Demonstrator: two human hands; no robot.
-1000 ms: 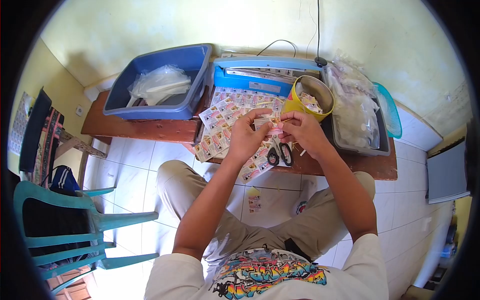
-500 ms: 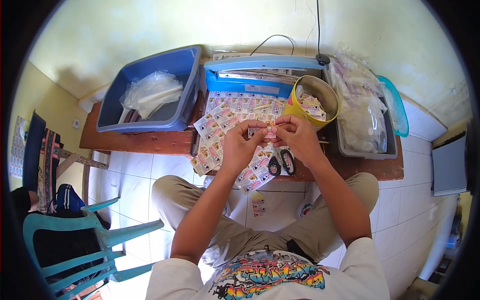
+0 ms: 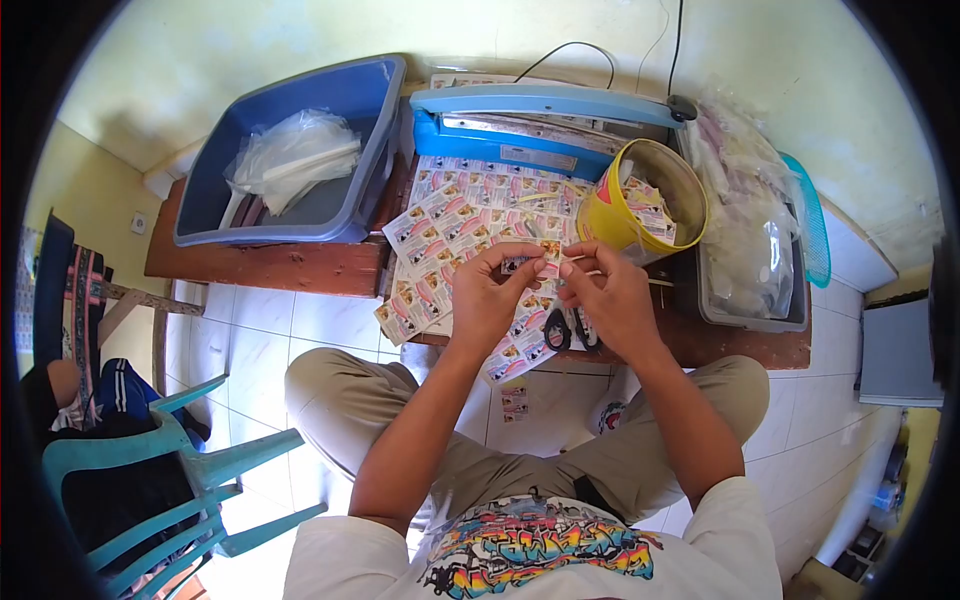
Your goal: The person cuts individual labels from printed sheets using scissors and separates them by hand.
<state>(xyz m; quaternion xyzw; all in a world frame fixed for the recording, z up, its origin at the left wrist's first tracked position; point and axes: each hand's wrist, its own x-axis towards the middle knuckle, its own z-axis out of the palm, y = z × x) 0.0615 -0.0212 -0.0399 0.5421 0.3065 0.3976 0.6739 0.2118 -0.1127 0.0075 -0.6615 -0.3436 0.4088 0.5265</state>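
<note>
Between my two hands is a small printed paper label point(image 3: 551, 260), held above the bench. My left hand point(image 3: 488, 298) pinches its left edge with thumb and fingers. My right hand point(image 3: 612, 300) is closed at the label's right edge, thumb against fingers. Under and around them lie overlapping printed label sheets point(image 3: 440, 232). Black-handled scissors point(image 3: 557, 330) rest on the sheets just below my hands, partly hidden by my right hand. A yellow bucket point(image 3: 607, 212) with cut labels point(image 3: 648, 208) inside stands beyond my right hand.
A blue sealing machine point(image 3: 540, 157) stands behind the sheets. On the left is a blue tub point(image 3: 290, 237) holding clear plastic bags point(image 3: 300, 160). A grey tray point(image 3: 750, 318) of filled plastic bags sits at right. A green chair point(image 3: 235, 460) stands lower left, near another person's knee point(image 3: 63, 383).
My hands have moved slightly apart, and more of the label shows between them. The camera view has shifted a little.
</note>
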